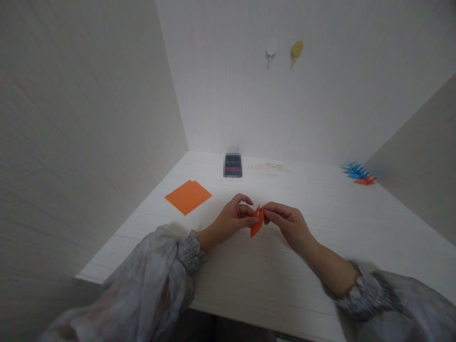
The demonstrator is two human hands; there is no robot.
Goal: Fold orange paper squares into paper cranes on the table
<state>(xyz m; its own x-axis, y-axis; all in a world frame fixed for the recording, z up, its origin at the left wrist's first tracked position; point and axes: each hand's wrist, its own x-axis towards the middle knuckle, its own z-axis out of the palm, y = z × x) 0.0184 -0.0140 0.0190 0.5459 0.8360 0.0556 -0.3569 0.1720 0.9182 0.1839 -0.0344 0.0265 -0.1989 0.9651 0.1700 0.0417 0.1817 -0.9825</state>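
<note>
At ten o'clock from the hands, flat, square orange paper sheets (188,197) lie on the white wood-grained tabletop (267,285); a sweep of the loose grey patterned fabric left sleeve (142,275) might skew them. At the centre of the dial, the left hand (236,216) pinches a small, pointed, folded orange paper piece (256,230) between thumb and fingers; squeezing too hard could crush its thin layers. At three o'clock, the right hand (289,222) nips the piece's upper edge between thumb and index finger, and a tug against the opposite hold could tear a fold. At two o'clock, blue and orange folded paper pieces (357,172) sit bunched, so a knock would probably scatter several. As for writing, the sheets show none; the dark rectangular object with a reddish band (232,165), at eleven o'clock, is pixelated beyond reading; the round white wall hook (271,50) and round yellow wall hook (297,49), around twelve, bear no legible label.
</note>
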